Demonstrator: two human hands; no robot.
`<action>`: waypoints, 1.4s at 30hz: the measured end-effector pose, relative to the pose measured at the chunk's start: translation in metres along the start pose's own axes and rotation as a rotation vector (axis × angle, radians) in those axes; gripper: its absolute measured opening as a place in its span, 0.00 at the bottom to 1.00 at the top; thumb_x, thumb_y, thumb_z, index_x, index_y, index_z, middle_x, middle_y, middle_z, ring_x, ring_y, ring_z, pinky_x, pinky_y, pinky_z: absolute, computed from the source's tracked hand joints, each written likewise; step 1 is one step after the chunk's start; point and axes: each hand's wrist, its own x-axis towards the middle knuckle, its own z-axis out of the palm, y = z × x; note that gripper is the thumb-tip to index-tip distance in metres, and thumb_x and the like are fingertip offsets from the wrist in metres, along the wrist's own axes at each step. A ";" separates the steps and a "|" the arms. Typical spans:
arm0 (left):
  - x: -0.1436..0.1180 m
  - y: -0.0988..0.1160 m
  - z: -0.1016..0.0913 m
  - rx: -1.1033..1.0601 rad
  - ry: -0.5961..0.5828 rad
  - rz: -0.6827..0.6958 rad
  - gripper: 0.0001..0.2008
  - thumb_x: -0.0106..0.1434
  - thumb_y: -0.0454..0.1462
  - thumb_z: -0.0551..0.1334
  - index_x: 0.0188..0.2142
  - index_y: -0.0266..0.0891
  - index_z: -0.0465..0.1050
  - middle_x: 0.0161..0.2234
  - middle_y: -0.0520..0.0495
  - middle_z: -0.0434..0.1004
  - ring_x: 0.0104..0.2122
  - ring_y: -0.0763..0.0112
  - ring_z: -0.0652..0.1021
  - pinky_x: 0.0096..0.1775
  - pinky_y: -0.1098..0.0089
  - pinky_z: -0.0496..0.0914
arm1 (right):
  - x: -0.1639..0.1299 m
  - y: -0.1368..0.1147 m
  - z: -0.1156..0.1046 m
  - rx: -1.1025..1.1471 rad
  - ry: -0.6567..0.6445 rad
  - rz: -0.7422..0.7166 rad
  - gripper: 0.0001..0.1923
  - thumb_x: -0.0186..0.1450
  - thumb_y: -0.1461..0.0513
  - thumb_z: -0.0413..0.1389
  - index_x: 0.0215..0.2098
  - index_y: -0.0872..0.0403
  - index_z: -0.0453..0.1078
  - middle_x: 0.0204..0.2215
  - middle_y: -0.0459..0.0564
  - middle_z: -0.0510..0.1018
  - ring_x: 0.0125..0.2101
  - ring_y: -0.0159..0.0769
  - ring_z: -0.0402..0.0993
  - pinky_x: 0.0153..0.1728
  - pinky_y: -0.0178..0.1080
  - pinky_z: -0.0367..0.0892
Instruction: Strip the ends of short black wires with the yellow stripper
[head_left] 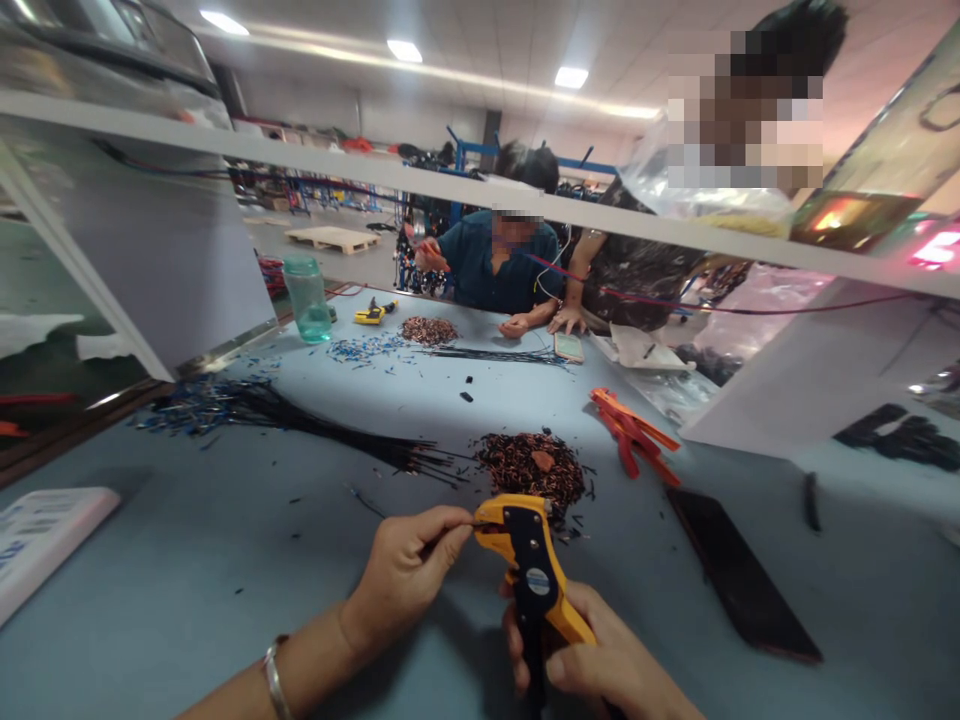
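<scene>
My right hand (600,665) grips the handles of a yellow and black wire stripper (529,560), held upright near the table's front edge. My left hand (409,570) pinches a thin black wire (480,523) and holds its end at the stripper's jaws. Just beyond the tool lies a pile of stripped copper and black bits (532,465). A bundle of black wires (315,425) with blue ends stretches to the left across the grey table (225,560).
A dark phone (739,580) lies at the right, red strips (634,432) behind it. A green bottle (307,298), a second stripper (371,313) and more wire piles sit at the far side, where two other people work. A white box (37,535) lies left.
</scene>
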 end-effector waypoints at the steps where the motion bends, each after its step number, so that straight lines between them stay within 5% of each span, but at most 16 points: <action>1: 0.000 0.001 0.000 -0.003 0.001 -0.001 0.11 0.65 0.35 0.57 0.33 0.36 0.78 0.25 0.49 0.80 0.24 0.73 0.77 0.27 0.77 0.71 | 0.000 0.000 0.000 -0.014 -0.004 -0.007 0.25 0.46 0.62 0.64 0.43 0.57 0.71 0.30 0.49 0.78 0.27 0.35 0.74 0.30 0.36 0.65; 13: -0.001 0.003 -0.001 -0.008 0.029 0.005 0.11 0.65 0.35 0.57 0.32 0.36 0.79 0.25 0.49 0.80 0.23 0.73 0.77 0.26 0.78 0.71 | 0.002 0.013 0.000 0.001 0.011 -0.025 0.29 0.48 0.53 0.68 0.44 0.57 0.69 0.25 0.46 0.75 0.20 0.31 0.70 0.23 0.34 0.65; 42: 0.003 0.007 0.000 -0.025 0.015 -0.075 0.13 0.64 0.36 0.57 0.30 0.35 0.79 0.25 0.48 0.79 0.25 0.72 0.77 0.28 0.78 0.71 | -0.001 0.014 0.005 -0.017 0.050 -0.045 0.26 0.52 0.52 0.68 0.40 0.57 0.67 0.24 0.43 0.72 0.18 0.26 0.67 0.22 0.31 0.64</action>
